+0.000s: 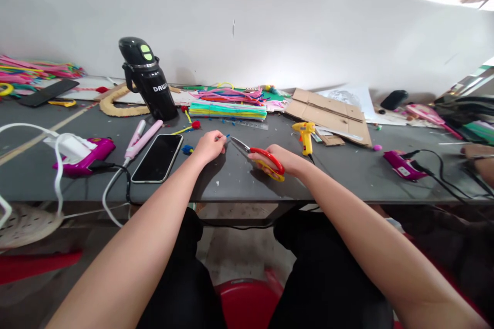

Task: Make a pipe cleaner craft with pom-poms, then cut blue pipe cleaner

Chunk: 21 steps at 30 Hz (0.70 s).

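Observation:
My right hand [280, 158] grips scissors [267, 158] with red and yellow handles, their metal blades pointing left. Just short of the blade tips is my left hand [210, 146], its fingers pinched on a small blue piece of pipe cleaner [228, 135]. A blue fuzzy ball [187, 149] with a bit of yellow lies beside the left wrist. Behind that hand rests a red fuzzy ball [196, 125] on a yellow stem. Small blue scraps are scattered near the bundle of pipe cleaners [227, 111] at the back, mostly turquoise and yellow with pink ones on top.
Left of my hands are a phone [157, 158], a pink hair straightener [143, 140], a black bottle [150, 82] and a purple power strip [87, 157] with cables. To the right stand a yellow glue gun [305, 136], cardboard [330, 113] and another purple power strip [404, 165].

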Each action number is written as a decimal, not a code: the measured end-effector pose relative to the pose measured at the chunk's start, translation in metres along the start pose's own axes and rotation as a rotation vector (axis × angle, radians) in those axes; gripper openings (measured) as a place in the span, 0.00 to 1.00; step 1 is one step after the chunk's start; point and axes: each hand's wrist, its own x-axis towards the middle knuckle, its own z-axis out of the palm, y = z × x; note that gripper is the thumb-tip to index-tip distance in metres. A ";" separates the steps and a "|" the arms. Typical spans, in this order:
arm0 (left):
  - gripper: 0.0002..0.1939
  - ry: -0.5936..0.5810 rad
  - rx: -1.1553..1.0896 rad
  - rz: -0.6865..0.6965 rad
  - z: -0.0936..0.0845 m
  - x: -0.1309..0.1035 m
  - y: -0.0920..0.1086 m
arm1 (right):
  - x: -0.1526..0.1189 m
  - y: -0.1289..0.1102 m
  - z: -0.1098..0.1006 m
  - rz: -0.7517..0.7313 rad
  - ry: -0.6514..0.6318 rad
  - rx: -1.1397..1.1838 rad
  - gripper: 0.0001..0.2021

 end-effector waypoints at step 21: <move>0.13 -0.059 0.011 0.006 0.000 0.000 0.007 | 0.003 0.002 -0.005 0.040 -0.032 -0.043 0.30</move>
